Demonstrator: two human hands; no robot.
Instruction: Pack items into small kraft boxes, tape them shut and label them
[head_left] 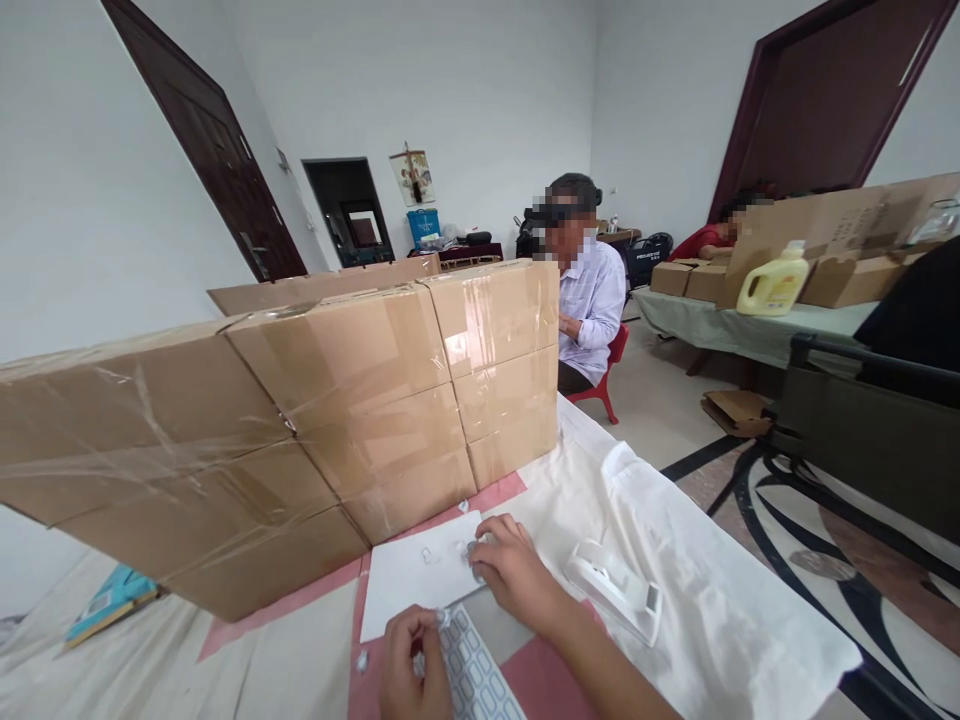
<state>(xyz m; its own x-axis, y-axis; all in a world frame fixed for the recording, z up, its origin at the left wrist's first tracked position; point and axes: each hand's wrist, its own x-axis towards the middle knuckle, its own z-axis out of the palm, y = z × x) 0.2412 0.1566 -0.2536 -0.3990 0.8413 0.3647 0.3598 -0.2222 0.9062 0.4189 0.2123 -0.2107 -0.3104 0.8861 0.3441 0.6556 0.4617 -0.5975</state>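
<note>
My left hand (416,660) is closed in a pinch at the upper left edge of a label sheet (476,670) printed with blue-grey rounded rectangles. A small whitish bit shows at its fingertips, too small to name. My right hand (514,570) bends over the right edge of a white sheet of paper (397,580), its fingers curled together round a small greyish thing I cannot make out. Pale small outlines (429,555) lie on the paper. Crumpled white scraps (362,660) rest on the cloth nearby. To the right of my right hand stands a white tape dispenser (615,590).
A wall of taped cardboard boxes (375,400) rises just beyond the paper. At the left lies a blue packet (112,600). Behind the boxes sits a person (592,290) on a red chair. A yellow jug (776,280) stands on another table, where a second person leans.
</note>
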